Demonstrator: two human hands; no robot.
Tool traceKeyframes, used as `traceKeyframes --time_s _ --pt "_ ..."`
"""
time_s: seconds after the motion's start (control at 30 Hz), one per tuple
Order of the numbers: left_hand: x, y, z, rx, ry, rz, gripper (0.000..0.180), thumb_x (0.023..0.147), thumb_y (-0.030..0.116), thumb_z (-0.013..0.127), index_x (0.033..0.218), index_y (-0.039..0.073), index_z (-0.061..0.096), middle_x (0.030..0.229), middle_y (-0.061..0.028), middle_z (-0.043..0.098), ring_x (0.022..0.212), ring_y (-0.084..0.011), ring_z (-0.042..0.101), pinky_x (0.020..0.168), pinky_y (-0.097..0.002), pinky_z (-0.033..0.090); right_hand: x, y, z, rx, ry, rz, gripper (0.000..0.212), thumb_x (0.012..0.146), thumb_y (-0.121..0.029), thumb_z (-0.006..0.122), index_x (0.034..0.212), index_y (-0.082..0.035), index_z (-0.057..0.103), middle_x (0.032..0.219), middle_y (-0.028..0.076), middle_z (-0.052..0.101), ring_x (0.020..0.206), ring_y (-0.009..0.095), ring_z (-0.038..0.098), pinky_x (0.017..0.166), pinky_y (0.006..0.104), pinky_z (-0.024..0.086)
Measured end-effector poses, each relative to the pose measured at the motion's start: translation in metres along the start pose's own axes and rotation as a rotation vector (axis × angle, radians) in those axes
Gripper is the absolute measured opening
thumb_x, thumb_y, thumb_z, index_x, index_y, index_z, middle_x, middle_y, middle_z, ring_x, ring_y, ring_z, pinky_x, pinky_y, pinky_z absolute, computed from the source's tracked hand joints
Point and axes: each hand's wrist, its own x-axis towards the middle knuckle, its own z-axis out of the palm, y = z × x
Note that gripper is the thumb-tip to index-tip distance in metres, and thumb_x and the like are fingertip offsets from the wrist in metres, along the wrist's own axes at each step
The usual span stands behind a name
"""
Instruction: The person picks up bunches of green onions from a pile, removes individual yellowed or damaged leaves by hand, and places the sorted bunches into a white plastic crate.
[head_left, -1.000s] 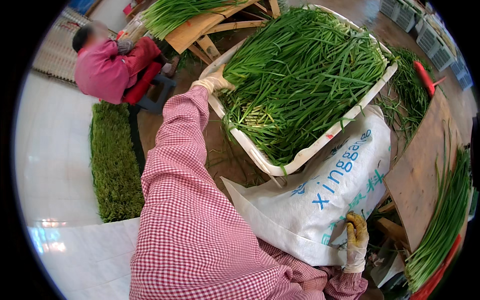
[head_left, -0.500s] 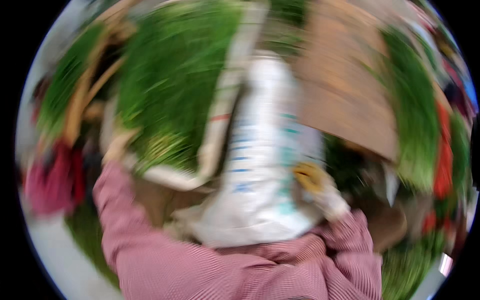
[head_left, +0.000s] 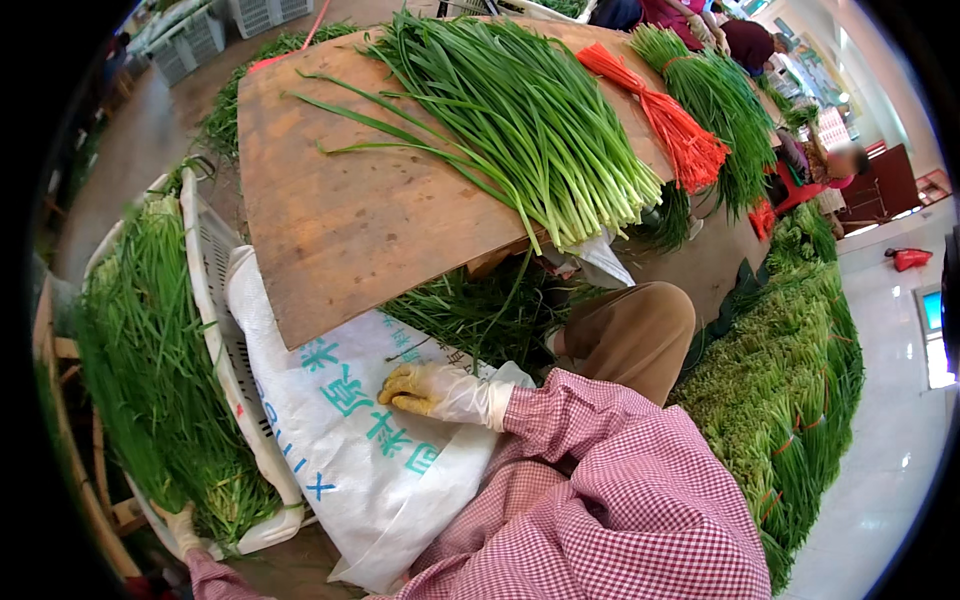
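Observation:
My right hand [head_left: 425,392], in a pale glove with yellow fingers, rests over the white woven sack [head_left: 340,500] on my lap. Its fingers are curled together with nothing visible in them. At the lower left, my left hand [head_left: 182,528] is at the near end of a white plastic crate [head_left: 222,330], against loose green chives [head_left: 150,350]. Its fingertips are hidden there, so its grip does not show. A sheaf of chives [head_left: 520,125] lies across the brown wooden board [head_left: 310,190], cut ends toward me. Beside it is a bundle of red strips [head_left: 660,115].
Another chive bundle [head_left: 705,105] lies beyond the red strips. Many tied bundles [head_left: 770,410] are piled at my right. Loose greens [head_left: 490,310] lie beneath the board's near edge. Grey crates [head_left: 185,45] stand far left. People work at the back right, one person [head_left: 815,165] seated.
My view has swung right, so the crate now appears farther left and the board more central. My left hand stays by the crate, my right over the sack. The earlier frame is blurred.

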Motion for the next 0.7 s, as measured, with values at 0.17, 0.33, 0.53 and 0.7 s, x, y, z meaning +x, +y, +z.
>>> traceKeyframes --time_s 0.17,0.33,0.53,0.7 --pt "-0.06 0.059 0.002 0.277 0.186 -0.044 0.102 0.067 0.026 0.074 0.141 0.016 0.004 0.134 -0.0187 0.035 0.117 -0.0282 0.042 0.092 -0.0346 0.037 -0.002 0.002 -0.008 0.002 0.042 -0.002 0.022 0.086 -0.022 0.048 0.101 -0.011 0.058 0.1 0.011 0.056 0.092 0.03 0.054 0.082 0.0358 0.042" --pt "-0.051 0.009 -0.02 0.118 0.101 0.178 0.087 0.071 0.027 0.067 0.138 0.017 0.012 0.133 -0.0175 0.035 0.119 -0.0299 0.037 0.092 -0.0425 0.031 0.021 0.005 0.005 -0.05 0.028 -0.155 0.023 0.086 -0.02 0.047 0.1 -0.006 0.058 0.103 0.012 0.056 0.093 0.03 0.053 0.084 0.0357 0.042" --pt "-0.099 0.088 -0.077 0.219 -0.156 -0.039 0.098 0.069 0.031 0.07 0.14 0.015 0.004 0.128 -0.0215 0.041 0.113 -0.0301 0.045 0.088 -0.0392 0.039 0.0 -0.004 -0.003 0.071 0.106 0.046 0.016 0.083 -0.007 0.052 0.095 0.0 0.06 0.099 0.012 0.057 0.098 0.025 0.052 0.086 0.0311 0.041" --pt "-0.07 0.075 -0.082 0.179 -0.117 0.064 0.095 0.07 0.023 0.068 0.14 0.016 0.005 0.111 -0.0214 0.054 0.089 -0.0308 0.058 0.073 -0.0374 0.046 -0.009 0.006 -0.012 0.293 0.051 0.155 0.018 0.087 -0.005 0.049 0.102 0.0 0.058 0.102 0.008 0.057 0.1 0.017 0.05 0.089 0.0261 0.039"
